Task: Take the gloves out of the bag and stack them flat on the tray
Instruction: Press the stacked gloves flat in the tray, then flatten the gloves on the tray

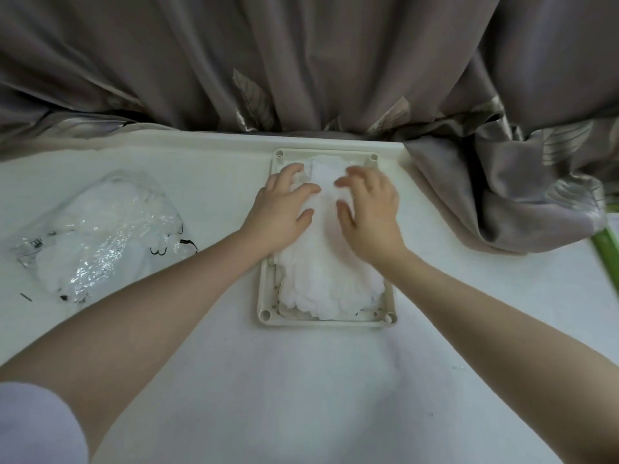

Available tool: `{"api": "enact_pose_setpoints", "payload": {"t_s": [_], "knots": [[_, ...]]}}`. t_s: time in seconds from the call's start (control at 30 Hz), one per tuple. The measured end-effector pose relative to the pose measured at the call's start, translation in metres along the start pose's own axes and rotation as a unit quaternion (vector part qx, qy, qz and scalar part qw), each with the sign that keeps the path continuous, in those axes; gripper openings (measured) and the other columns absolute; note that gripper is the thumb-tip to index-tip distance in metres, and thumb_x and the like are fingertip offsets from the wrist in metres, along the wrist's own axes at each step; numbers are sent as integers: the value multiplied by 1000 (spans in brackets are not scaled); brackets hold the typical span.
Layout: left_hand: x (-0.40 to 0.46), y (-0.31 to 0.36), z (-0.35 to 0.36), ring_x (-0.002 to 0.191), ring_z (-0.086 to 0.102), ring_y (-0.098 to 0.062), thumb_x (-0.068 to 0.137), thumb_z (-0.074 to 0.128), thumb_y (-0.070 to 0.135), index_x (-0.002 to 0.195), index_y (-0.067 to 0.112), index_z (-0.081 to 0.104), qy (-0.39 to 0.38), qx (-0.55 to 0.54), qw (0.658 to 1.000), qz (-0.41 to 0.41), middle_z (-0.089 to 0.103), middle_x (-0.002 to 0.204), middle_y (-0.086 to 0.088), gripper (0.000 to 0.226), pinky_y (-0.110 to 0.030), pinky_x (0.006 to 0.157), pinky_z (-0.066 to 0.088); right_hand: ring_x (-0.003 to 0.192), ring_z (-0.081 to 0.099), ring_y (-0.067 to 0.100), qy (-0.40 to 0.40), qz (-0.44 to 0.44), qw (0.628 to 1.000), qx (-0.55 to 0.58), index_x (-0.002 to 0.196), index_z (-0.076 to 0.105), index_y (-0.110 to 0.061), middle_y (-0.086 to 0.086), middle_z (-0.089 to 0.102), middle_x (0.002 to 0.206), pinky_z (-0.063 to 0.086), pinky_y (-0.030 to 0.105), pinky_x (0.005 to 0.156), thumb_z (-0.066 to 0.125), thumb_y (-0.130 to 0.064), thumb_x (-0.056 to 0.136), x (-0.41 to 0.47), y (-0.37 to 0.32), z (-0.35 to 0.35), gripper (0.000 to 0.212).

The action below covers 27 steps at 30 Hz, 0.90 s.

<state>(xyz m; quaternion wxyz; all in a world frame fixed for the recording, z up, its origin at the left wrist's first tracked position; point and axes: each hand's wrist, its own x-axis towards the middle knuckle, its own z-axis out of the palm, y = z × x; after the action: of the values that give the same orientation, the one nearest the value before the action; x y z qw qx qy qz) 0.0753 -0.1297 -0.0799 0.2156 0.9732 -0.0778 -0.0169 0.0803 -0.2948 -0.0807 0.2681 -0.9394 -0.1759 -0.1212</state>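
Observation:
A cream rectangular tray (pixel 266 289) lies on the white table in the middle. On it rests a pile of white gloves (pixel 328 283), cuffs toward me, filling most of the tray. My left hand (pixel 281 212) lies palm down on the left side of the pile, fingers spread and pressing it. My right hand (pixel 370 212) lies on the right side, fingers slightly bent over the glove tops. At the left sits a clear plastic bag (pixel 100 236), crumpled, with more white gloves inside it.
A grey-brown curtain (pixel 301 61) hangs along the table's far edge and drapes onto the table at the right (pixel 502 195). A green object (pixel 606 252) shows at the right edge. White tabletop (pixel 301 380) spreads in front of the tray.

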Motion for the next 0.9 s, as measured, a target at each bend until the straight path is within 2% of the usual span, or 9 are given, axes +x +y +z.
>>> {"api": "enact_pose_setpoints", "payload": {"t_s": [0.07, 0.13, 0.2, 0.37, 0.53, 0.63, 0.73, 0.83, 0.9], "knots": [[-19, 1, 1, 138, 19, -26, 93, 50, 29, 139, 19, 41, -17, 41, 999, 30, 12, 156, -6, 48, -40, 110, 19, 134, 34, 32, -114, -67, 991, -4, 128, 52, -6, 15, 43, 142, 20, 42, 110, 41, -41, 88, -24, -7, 1, 54], [-30, -1, 6, 144, 8, -23, 96, 43, 37, 147, 19, 27, -76, 73, 994, 40, 2, 159, -5, 56, -37, 114, 9, 147, 9, 26, -277, -63, 958, -47, 148, 22, -7, 12, 12, 159, 3, 42, 118, 47, -57, 86, -34, -4, -1, 84], [-42, -4, 11, 146, 2, -22, 96, 38, 47, 151, 16, 13, -117, 90, 989, 19, -6, 159, -7, 67, -35, 116, 2, 147, -7, 18, -366, -48, 924, -104, 152, -2, -10, 6, -9, 160, -9, 38, 118, 55, -67, 79, -41, 2, -3, 109], [-65, -2, 32, 146, -10, -19, 92, 31, 61, 149, 10, -12, -170, 69, 981, -66, -21, 156, -10, 87, -34, 117, -9, 147, -13, 17, -403, -1, 896, -186, 151, -12, -14, 4, -15, 159, -11, 42, 118, 58, -73, 71, -51, 17, -10, 121], [-64, 8, 37, 145, -14, -18, 89, 22, 69, 148, 13, -18, -214, 109, 967, -79, -19, 157, -8, 90, -43, 112, -19, 146, -16, 17, -427, 64, 881, -196, 151, -13, -14, 4, -15, 159, -13, 45, 116, 53, -79, 70, -55, 16, -21, 122], [-66, 4, 24, 144, -18, -22, 93, 22, 63, 150, 16, -12, -200, 101, 972, -69, -19, 157, -6, 81, -42, 114, -14, 147, -9, 19, -405, 67, 898, -161, 152, -3, -16, 3, -9, 160, -7, 43, 119, 49, -77, 75, -48, -2, -33, 112], [-88, -10, 8, 145, -13, -21, 97, 27, 54, 151, 17, 5, -135, 75, 988, -17, -11, 159, -4, 69, -37, 116, -9, 144, 19, 21, -344, 56, 937, -21, 149, 24, -16, 3, 21, 157, 18, 34, 116, 54, -49, 90, -38, -28, -42, 74], [-110, -37, -10, 146, -3, -22, 98, 32, 47, 145, 17, 30, -60, 56, 997, -5, 5, 159, -5, 57, -35, 115, -3, 118, 52, 20, -241, 36, 967, 69, 130, 51, -11, 4, 55, 130, 41, 29, 98, 51, -13, 92, -32, -65, -35, 38], [-123, -65, -26, 146, 1, -25, 97, 44, 33, 140, 16, 41, -36, 81, 996, -1, 14, 157, -6, 46, -36, 115, -2, 102, 59, 23, -208, 15, 974, 90, 116, 60, -7, 7, 65, 112, 46, 35, 89, 44, -2, 90, -29, -99, -18, 31]]}}
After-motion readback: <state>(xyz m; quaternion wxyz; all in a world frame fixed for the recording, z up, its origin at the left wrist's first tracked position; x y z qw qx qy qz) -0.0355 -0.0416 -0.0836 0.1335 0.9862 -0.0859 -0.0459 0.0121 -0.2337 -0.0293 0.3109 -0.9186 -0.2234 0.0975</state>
